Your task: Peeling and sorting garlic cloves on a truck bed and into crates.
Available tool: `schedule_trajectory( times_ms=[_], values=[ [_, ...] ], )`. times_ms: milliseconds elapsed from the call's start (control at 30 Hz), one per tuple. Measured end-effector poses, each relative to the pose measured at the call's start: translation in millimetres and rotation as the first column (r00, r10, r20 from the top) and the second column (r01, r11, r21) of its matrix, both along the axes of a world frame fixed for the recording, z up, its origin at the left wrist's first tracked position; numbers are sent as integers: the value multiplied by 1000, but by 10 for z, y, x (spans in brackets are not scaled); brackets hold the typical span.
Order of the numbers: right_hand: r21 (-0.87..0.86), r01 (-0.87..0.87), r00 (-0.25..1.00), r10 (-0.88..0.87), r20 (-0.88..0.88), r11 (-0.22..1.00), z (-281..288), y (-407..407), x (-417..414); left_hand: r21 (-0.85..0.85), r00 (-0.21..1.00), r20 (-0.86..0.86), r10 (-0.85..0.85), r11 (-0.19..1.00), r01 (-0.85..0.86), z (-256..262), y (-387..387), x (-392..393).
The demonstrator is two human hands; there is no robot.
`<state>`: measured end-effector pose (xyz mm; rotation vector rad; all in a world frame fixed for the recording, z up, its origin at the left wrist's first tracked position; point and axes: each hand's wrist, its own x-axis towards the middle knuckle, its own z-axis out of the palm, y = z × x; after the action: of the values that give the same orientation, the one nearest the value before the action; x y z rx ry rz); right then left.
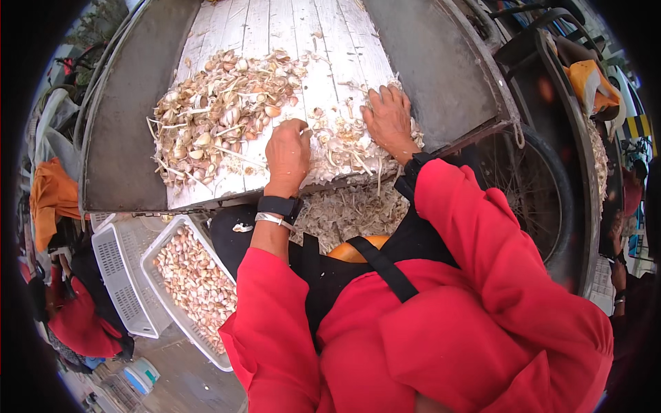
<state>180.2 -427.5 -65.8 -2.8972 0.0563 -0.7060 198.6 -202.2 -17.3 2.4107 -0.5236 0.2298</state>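
Note:
My left hand (289,149) is over the white plank bed of a cart (315,77), just right of a heap of garlic cloves, stalks and skins (222,118). Its fingers curl downward, and their tips are mostly hidden, so whether they hold anything is unclear. At the right side, my right hand (388,116) lies palm down with bent fingers on a smaller pile of dry garlic skins and stalks (341,142). The undersides of its fingers are hidden too. Each wrist wears a black band.
Metal side panels (439,67) flank the planks. Below left, a white plastic crate (181,310) holds garlic cloves (196,284) beside another white crate (124,289). Skins (346,211) lie below the cart's edge. A spoked wheel (537,191) stands at right. A person in red (82,320) is at far left.

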Motion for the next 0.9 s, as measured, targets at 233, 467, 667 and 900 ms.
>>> schedule_trajectory(
  times_ms=[233,467,667,900],
  values=[
    [-120,-93,988,106,111,988,-69,-13,-44,-863,943,-325,-70,430,-266,627,1148,-949],
    [-269,-85,996,82,-20,959,-185,-182,76,-617,625,-572,531,224,-755,464,2544,-2994],
    [-291,-133,991,118,-69,948,-147,-183,109,-64,135,-811,570,143,-988,-696,2834,-4826],
    [-156,-167,986,169,2,974,-64,-60,-133,-119,225,-530,817,191,-974,-977,2864,-4604]
  ],
)
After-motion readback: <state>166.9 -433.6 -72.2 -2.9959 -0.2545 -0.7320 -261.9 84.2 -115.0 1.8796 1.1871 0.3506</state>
